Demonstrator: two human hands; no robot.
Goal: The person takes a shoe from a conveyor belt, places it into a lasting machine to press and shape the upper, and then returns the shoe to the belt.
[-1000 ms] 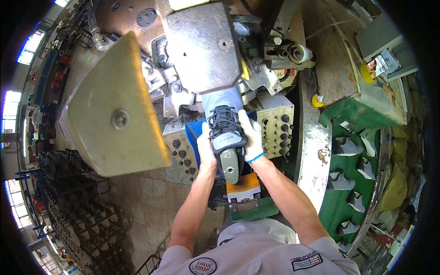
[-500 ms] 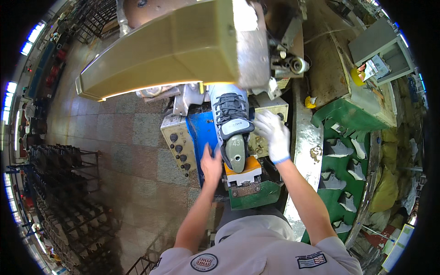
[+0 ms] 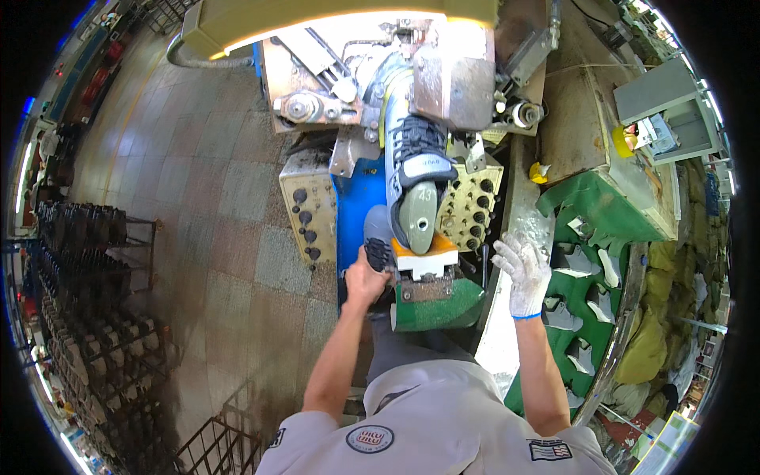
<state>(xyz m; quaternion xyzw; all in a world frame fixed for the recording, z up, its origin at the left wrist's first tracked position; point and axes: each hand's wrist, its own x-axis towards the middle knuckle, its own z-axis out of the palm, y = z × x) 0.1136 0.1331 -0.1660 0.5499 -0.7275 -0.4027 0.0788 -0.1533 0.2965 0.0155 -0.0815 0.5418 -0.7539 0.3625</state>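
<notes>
A dark grey shoe (image 3: 419,150) with black laces sits on a grey-green last (image 3: 419,218), its toe end up inside the machine (image 3: 455,87) and its heel on an orange-and-white support block (image 3: 427,260). To the left of that block, my bare left hand (image 3: 366,279) is closed round a second grey shoe (image 3: 378,234) with black laces; my fingers cover its lower end. My right hand, in a white glove (image 3: 524,275), hovers by the metal ledge to the right. Its fingers are spread and it holds nothing.
Knobbed control boxes flank the shoe, left (image 3: 307,207) and right (image 3: 473,207). Several grey shoe uppers lie on a green conveyor (image 3: 564,348) at the right. Loaded racks (image 3: 95,293) stand at the left. A green guard (image 3: 439,307) juts out below the support block.
My right hand has drawn away from the clamped shoe, rightward and down. The second shoe now shows in my left hand. More of the machine's front is visible below its yellow cover.
</notes>
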